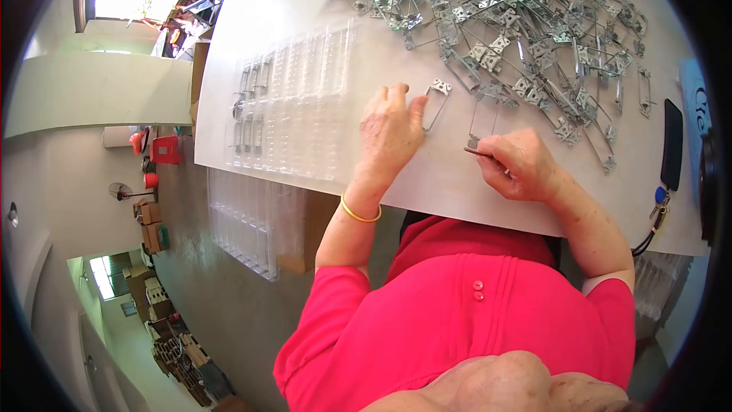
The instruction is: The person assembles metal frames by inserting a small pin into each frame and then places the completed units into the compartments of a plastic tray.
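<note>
My left hand (389,128) is over the table with thumb and fingers apart. Close beside its thumb lies a metal wire bracket (438,91), a thin frame with a perforated plate at its far end. Pinched in the fingers of my right hand (526,164) is a thin dark rod (474,151), its tip sticking out to the left. Just beyond that rod is another wire bracket (473,116), its near end plate right at my fingertips. What my right palm covers is hidden.
A big heap of metal brackets (503,23) spreads over the back right. At the left, a clear plastic tray (313,99) holds several brackets in its slots. A black phone-like object (672,145) and keys (660,202) lie at the right edge. Another clear tray (244,221) sits below the table.
</note>
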Available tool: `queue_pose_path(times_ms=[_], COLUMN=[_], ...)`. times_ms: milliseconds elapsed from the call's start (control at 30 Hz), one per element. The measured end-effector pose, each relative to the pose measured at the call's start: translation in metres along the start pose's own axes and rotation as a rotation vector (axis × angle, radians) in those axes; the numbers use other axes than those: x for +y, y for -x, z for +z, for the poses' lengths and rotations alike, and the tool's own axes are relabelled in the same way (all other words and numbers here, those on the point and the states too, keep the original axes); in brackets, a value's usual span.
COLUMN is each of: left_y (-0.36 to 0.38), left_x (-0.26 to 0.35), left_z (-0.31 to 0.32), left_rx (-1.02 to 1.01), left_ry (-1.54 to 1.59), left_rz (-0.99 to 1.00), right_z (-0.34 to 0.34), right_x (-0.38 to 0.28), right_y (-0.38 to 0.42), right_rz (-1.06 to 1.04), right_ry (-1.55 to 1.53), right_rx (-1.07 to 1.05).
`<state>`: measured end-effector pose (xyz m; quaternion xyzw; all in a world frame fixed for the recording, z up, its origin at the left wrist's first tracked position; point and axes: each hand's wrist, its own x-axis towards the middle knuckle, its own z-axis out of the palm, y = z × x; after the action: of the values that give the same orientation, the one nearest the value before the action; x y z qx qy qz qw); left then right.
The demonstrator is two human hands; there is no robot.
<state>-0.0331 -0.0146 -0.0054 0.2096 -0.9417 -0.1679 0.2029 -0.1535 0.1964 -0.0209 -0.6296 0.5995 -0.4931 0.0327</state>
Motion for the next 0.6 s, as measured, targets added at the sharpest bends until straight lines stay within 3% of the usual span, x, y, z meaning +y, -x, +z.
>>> queue_pose_path(times_ms=[33, 100, 133, 200, 267, 333, 433, 500, 533, 600], left_y=[0.003, 0.007, 0.012, 0.026, 0.044, 0.028, 0.024, 0.019, 0.023, 0.035], left_x=[-0.003, 0.007, 0.013, 0.032, 0.052, 0.061, 0.079, 0.076, 0.079, 0.09], left_z=[-0.007, -0.036, -0.053, -0.09, -0.119, -0.138, -0.16, -0.175, -0.172, -0.16], left_rx=[-0.001, 0.103, 0.101, 0.046, 0.097, -0.236, -0.316, -0.588, -0.574, -0.28], left_ry=[-0.007, 0.395, 0.39, 0.834, 1.153, 1.616, 1.748, 1.742, 1.739, 1.859], left_rz=[-0.004, -0.126, -0.132, -0.228, -0.033, 0.487, 0.547, 0.489, 0.492, 0.419], right_z=[0.001, 0.001, 0.0, 0.0, 0.001, 0.003, 0.005, 0.005, 0.004, 0.003], right_x=[0.0, 0.001, 0.0, -0.001, -0.001, 0.0, 0.008, 0.011, 0.01, 0.008], right_y=[0.0, 0.001, 0.001, 0.0, -0.001, 0.0, 0.004, 0.007, 0.005, 0.002], right_rz=[-0.002, -0.031, -0.03, -0.039, -0.047, -0.051, -0.01, 0.062, 0.053, 0.063], right_ry=[-0.008, 0.002, -0.005, -0.005, -0.007, -0.008, -0.055, -0.062, -0.064, -0.014], right_rx=[0.0, 0.008, 0.006, 0.009, 0.013, 0.009, 0.021, 0.027, 0.018, 0.024])
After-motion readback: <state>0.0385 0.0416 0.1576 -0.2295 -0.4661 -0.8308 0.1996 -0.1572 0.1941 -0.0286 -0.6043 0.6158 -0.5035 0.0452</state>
